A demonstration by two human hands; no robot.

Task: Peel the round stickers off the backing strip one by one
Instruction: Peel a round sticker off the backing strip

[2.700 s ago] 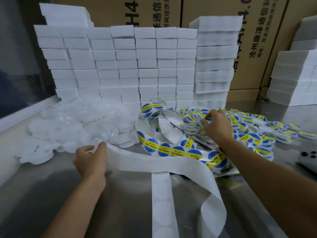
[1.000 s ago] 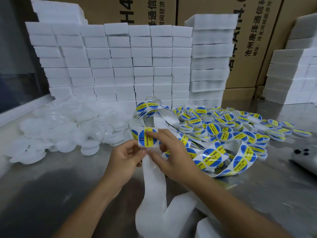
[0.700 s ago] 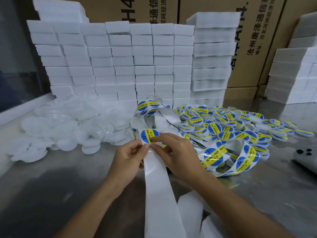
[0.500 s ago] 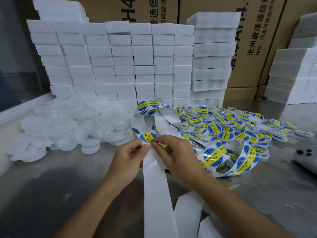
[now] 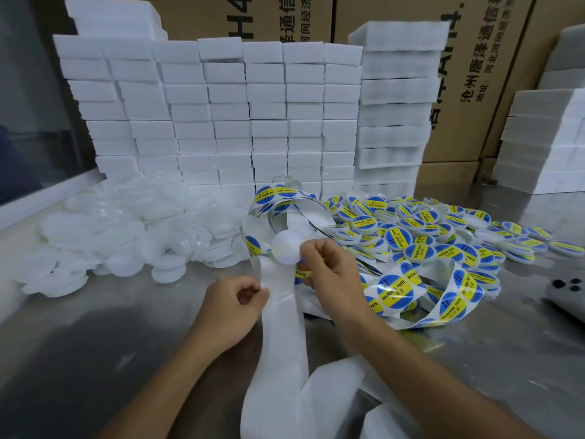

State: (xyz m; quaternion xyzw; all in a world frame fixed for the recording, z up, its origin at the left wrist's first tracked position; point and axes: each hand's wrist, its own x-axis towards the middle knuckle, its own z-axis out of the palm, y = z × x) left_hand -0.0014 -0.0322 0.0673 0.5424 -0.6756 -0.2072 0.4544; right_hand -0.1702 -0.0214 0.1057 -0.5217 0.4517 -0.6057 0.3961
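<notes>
The round blue-and-yellow sticker (image 5: 286, 251) now shows its pale white back, lifted off the white paper backing strip (image 5: 278, 315) and pinched at its edge in the grip of the right hand (image 5: 332, 270); half a second ago it still lay face-up on the strip between both hands. The left hand (image 5: 235, 307) has dropped lower and pinches the strip's left edge with curled fingers. The emptied strip runs down toward the viewer and folds on the grey metal surface (image 5: 95, 343). To the right the loaded strip loops on, its stickers reading "SOLDERING PASTE" (image 5: 395, 291), beside a heap of labelled round lids (image 5: 443, 229). Plain white lids (image 5: 126, 236) lie left. Stacked white foam blocks (image 5: 237, 115) wall the back before printed cardboard cartons (image 5: 474, 58); bare surface stays open front-left
</notes>
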